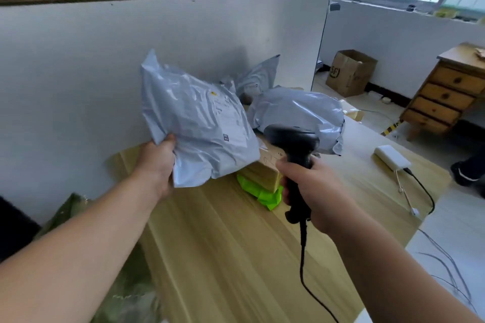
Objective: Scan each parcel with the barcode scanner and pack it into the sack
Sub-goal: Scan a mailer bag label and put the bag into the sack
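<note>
My left hand [157, 162] grips the lower left corner of a grey plastic mailer parcel [202, 123] and holds it tilted above the wooden table [223, 244], label side facing me. My right hand [309, 191] is wrapped round the handle of a black corded barcode scanner [294, 144], whose head points at the parcel. More grey mailers [296, 110] lie behind, with a cardboard box [265, 173] and a green wrapped parcel [259, 191] under them. A greenish woven sack [78, 212] hangs at the table's left edge, partly hidden by my left arm.
A white partition wall [105, 60] runs along the table's far side. A white power bank [391, 157] with cables lies at the right edge. On the floor to the right stand a cardboard box [351, 71] and a wooden drawer chest [446, 94].
</note>
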Demonstrator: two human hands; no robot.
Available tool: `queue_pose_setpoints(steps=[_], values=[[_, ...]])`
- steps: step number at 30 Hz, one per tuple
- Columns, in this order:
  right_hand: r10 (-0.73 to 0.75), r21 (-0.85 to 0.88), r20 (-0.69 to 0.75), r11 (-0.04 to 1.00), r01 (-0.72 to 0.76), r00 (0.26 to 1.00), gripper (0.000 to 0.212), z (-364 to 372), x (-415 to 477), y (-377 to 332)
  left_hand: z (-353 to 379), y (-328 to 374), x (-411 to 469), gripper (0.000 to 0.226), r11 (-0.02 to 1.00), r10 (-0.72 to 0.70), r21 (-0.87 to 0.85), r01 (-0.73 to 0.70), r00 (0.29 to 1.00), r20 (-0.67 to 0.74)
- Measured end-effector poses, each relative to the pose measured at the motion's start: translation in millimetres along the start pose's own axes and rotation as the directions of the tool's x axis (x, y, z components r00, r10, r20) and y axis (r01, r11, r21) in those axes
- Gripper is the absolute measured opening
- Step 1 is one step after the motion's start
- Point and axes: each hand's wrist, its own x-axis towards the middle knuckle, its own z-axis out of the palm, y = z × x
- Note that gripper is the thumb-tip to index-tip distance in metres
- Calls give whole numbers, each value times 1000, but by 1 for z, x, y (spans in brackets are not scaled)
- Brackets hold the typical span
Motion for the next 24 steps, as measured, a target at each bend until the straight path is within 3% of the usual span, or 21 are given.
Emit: queue_pose_setpoints(steps=[4, 11, 14, 19, 21, 24], values=[[44, -34, 10, 998, -44, 999, 12, 26, -32, 13, -54, -24, -26, 38, 972, -224, -53, 227, 973, 63], [169, -65, -4, 983, -169, 986, 16, 60, -73, 44, -110, -70, -55, 35, 896, -436, -9, 444, 885, 164], [245, -122, -15, 962, -245, 969, 15, 67, -86, 58, -126, -99, -65, 36, 816, -577, 91, 571, 792, 199], [384, -194, -45, 902, -385, 922, 17, 67, -93, 78, -139, -137, -80, 33, 649, -731, 389, 654, 678, 79], [439, -204, -50, 875, -439, 897, 18, 65, -90, 85, -139, -143, -81, 35, 619, -739, 421, 663, 674, 26], [519, -182, -38, 837, -517, 854, 19, 65, -85, 90, -132, -143, -79, 31, 673, -697, 365, 644, 717, 19]])
